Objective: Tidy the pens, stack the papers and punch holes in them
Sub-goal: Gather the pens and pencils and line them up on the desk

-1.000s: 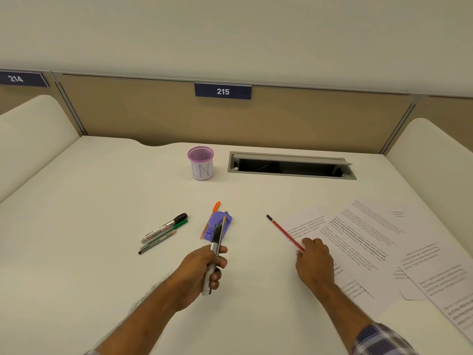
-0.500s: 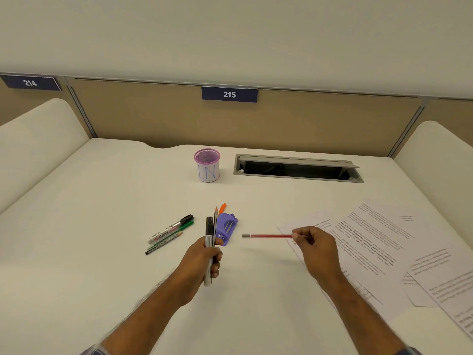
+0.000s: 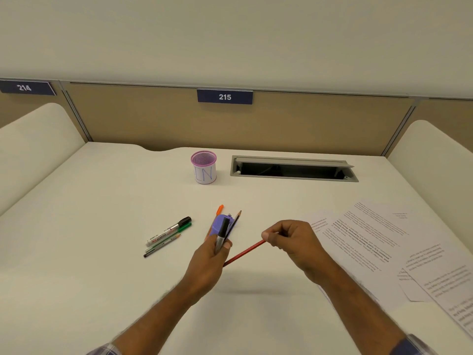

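My left hand grips a black marker and a pencil, both pointing away from me. My right hand pinches a red pencil by one end; its other end reaches my left hand. Behind my left hand lies a purple hole punch with an orange pen beside it. To the left lie a white marker with a black cap, a green pen and a thin pencil. A purple mesh pen cup stands further back. Printed papers are spread at the right.
A grey cable slot with a raised lid is set into the white desk behind the cup. Tan partition panels with number plates 214 and 215 close the back. Rounded white side dividers stand left and right.
My right hand lifted the red pencil off the papers and carried it left, its free end now touching my left hand. My left hand kept hold of the marker and pencil.
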Available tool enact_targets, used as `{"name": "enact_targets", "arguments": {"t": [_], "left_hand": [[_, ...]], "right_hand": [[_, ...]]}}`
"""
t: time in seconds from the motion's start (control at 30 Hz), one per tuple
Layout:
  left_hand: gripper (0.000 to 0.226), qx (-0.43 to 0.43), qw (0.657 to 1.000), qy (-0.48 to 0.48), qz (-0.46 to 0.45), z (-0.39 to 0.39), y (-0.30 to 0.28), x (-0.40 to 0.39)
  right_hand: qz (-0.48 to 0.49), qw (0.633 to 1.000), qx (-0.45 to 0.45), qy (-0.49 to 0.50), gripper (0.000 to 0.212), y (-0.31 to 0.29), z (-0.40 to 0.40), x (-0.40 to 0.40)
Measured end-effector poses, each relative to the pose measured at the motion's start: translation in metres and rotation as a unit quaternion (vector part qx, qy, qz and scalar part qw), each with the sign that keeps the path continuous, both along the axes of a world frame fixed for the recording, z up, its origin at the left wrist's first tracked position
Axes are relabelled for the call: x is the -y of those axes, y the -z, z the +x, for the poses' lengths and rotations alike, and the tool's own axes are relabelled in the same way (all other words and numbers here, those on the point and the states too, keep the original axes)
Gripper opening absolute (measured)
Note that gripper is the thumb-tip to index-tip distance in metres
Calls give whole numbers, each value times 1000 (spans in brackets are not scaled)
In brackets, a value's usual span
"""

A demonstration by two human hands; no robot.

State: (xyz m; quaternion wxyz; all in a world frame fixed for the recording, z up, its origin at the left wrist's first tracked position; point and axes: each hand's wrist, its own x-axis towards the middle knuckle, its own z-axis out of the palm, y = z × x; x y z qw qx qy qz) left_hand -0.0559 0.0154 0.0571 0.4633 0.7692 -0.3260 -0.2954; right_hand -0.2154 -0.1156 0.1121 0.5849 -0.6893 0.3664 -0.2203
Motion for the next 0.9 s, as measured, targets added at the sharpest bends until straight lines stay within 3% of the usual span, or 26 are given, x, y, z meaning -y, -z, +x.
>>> {"name": "enact_targets", "arguments": {"t": [0.17,0.4,0.67,0.77,0.9], "left_hand": [[24,-71,996,47,-26,-8,-7,-2],[32,-148,985,82,-46,-8,-7,-8],[39,-205,977,41,-39,11,-2,-20],[41,-189,981,2,-31,27,0,-29],[51,-60,996,-66,16,63,6,-39]], "right_hand": [[-24,1000,-5,-20,9,-5,21,-5],[-35,999,9,40,11,-1,51,-13],[29,997,58,46,17,5,76,-34],[44,995,51,72,26,11,81,-38],[66,993,39,95,24,23,84,-42]]}}
